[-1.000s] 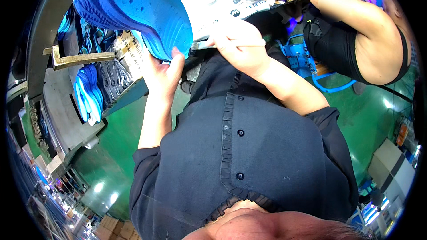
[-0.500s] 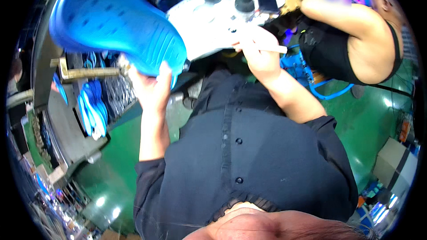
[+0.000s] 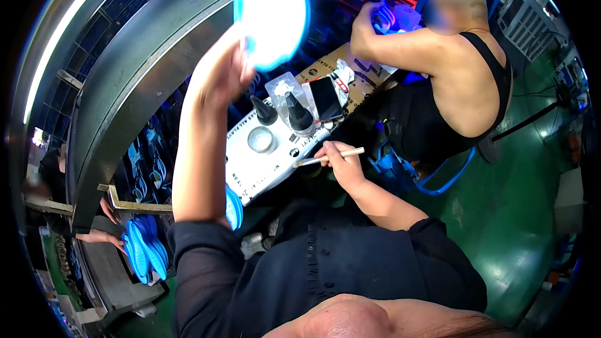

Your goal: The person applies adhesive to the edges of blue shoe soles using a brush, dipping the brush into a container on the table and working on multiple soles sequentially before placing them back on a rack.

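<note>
My left hand [image 3: 220, 69] is raised at the far left of the table and closed on a blue shoe sole [image 3: 275, 15], which is overexposed to a white-blue glare. My fingers are partly lost in that glare. Above the near edge of the white table [image 3: 250, 175], my right hand [image 3: 338, 158] pinches a thin brush [image 3: 347, 153] with a pale handle, its tip pointing left. A small clear cup [image 3: 261, 140] stands between my two hands. Behind it are two bottles with dark conical tops, one dark cone [image 3: 264, 111] and one dark cone [image 3: 298, 111].
A black phone [image 3: 326, 98] lies farther back. At right a co-worker [image 3: 463, 81] sits on a blue stool [image 3: 432, 178], handling something blue. A curved metal machine housing [image 3: 125, 106] runs along the left. Another person's hand [image 3: 103, 238] touches stacked light-blue soles [image 3: 145, 250].
My left hand has carried the sole up and away, into strong glare. My right hand sits lower in view with the brush. The view has tilted, and another person's hands appear at left.
</note>
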### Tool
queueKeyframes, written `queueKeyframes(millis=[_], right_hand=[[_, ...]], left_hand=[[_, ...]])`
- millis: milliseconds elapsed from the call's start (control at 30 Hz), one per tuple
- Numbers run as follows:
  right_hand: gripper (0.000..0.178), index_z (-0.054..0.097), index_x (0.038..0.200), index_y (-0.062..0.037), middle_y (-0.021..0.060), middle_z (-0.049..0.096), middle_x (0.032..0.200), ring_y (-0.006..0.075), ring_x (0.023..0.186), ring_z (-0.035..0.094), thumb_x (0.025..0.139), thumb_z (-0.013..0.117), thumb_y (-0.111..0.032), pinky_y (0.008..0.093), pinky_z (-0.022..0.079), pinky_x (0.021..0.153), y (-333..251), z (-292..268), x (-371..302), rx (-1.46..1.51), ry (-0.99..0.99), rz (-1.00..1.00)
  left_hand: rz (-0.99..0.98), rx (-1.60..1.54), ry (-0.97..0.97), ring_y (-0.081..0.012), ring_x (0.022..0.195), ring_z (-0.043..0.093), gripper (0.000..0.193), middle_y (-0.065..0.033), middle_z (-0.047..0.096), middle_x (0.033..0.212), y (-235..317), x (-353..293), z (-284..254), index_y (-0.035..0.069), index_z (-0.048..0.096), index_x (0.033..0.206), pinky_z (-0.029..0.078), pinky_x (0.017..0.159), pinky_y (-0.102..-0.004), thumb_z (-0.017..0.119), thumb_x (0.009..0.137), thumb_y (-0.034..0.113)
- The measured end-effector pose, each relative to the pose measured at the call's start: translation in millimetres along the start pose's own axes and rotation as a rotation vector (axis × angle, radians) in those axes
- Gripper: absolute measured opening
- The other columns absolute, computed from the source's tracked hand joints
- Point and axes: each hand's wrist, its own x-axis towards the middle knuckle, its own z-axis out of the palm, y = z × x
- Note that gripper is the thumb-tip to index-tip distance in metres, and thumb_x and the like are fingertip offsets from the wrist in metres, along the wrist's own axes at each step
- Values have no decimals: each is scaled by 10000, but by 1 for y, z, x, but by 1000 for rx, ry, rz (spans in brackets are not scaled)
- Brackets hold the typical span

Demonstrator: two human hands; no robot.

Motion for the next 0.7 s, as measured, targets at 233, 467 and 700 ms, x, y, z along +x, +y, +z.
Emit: queueKeyframes(millis=[233, 467, 700], right_hand=[[363, 604, 700, -9, 22, 526, 590, 73, 556, 461, 887, 467, -288, 209, 360, 521, 3, -20, 2, 38, 63, 36], [305, 600, 728, 6, 45, 570, 639, 86, 564, 502, 880, 483, -231, 221, 415, 545, 19, -5, 0, 130, 8, 116], [294, 594, 732, 19, 43, 565, 642, 86, 570, 495, 890, 475, -198, 217, 409, 549, 8, 39, -8, 119, -156, 21]], left_hand=[[397, 222, 132, -266, 843, 592, 347, -203, 554, 926, -23, 57, 76, -21, 376, 1133, 511, 683, -298, 501, 821, 65], [1167, 1552, -591, -196, 657, 605, 180, -109, 608, 827, -47, -86, 166, 125, 602, 947, 476, 557, -256, 447, 856, 133], [1055, 1527, -226, -215, 742, 594, 243, -115, 602, 845, -33, -180, 155, 146, 587, 1021, 475, 641, -287, 508, 791, 159]])
